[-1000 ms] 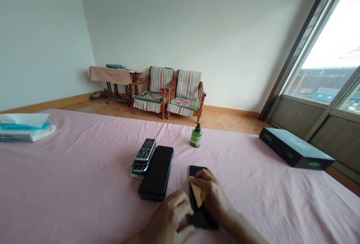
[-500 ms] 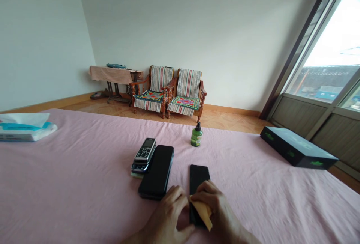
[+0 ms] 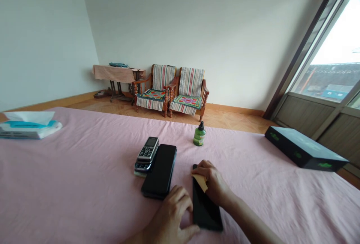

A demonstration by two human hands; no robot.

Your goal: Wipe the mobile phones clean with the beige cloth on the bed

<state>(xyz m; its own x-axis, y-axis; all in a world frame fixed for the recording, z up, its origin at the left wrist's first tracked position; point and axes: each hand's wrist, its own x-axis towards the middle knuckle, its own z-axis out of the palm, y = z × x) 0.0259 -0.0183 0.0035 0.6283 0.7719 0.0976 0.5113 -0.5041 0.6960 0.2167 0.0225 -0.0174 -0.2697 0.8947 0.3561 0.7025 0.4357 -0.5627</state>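
A black smartphone [image 3: 206, 211] lies flat on the pink tablecloth [image 3: 84, 176] near the front edge. My right hand [image 3: 211, 181] is closed on a small yellow cloth [image 3: 200, 181] and presses it onto the phone's far end. My left hand [image 3: 171, 217] rests against the phone's left edge, fingers curled against it. Just to the left lies a stack of black smartphones [image 3: 159, 170], with a stack of small keypad phones [image 3: 146, 154] beside it.
A green pump bottle [image 3: 199, 135] stands behind the phones. A dark flat box [image 3: 305, 148] lies at the table's right edge, a tissue pack [image 3: 29, 127] at the far left. Two wooden armchairs [image 3: 171, 92] and a small table stand by the far wall.
My right hand slid the yellow cloth from the phone's near end up to its far end. The left hand stayed at the phone's left edge. The camera shifted slightly.
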